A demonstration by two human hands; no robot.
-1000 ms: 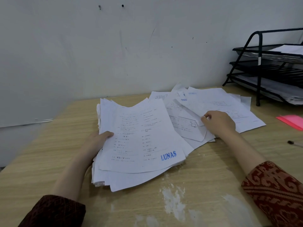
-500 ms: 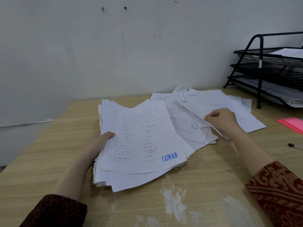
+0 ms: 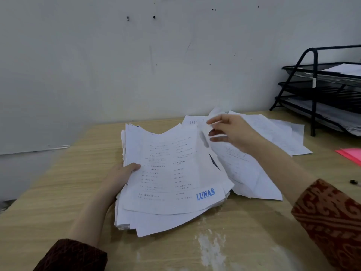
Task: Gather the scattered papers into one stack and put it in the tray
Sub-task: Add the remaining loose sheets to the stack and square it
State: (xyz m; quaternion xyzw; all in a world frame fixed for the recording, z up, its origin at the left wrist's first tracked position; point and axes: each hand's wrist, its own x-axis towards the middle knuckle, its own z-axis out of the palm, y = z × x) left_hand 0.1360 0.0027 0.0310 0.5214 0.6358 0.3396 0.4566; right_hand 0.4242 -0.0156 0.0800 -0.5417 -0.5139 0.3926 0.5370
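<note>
From over the person's shoulder, the weak spot looks to be the gathered stack [image 3: 172, 178]: it is ragged, corners fanned out at the near edge, and the left hand [image 3: 122, 174] grips it only at the left side, thumb on top of the sheet stamped LUNAS. If a new sheet gets dragged across it, I'd guess the top pages could skew further or slide off toward the table [image 3: 48, 202] edge. The right hand [image 3: 232, 133] is blurred, fingers spread and loosely bent over a sheet [image 3: 240, 165] that overlaps the stack's right side; whether it actually pinches that sheet I cannot tell. A thin sheet caught by one corner could fold or slip free.

The stack lies under and right of the left hand, close in front of the person. The loose papers [image 3: 283, 133] lie beyond and to the right, under and behind the right hand. The black wire tray rack [image 3: 314, 90] stands at the far right, well apart from both hands, with paper already on its tiers. A pink pad [image 3: 349, 153] lies near it.
</note>
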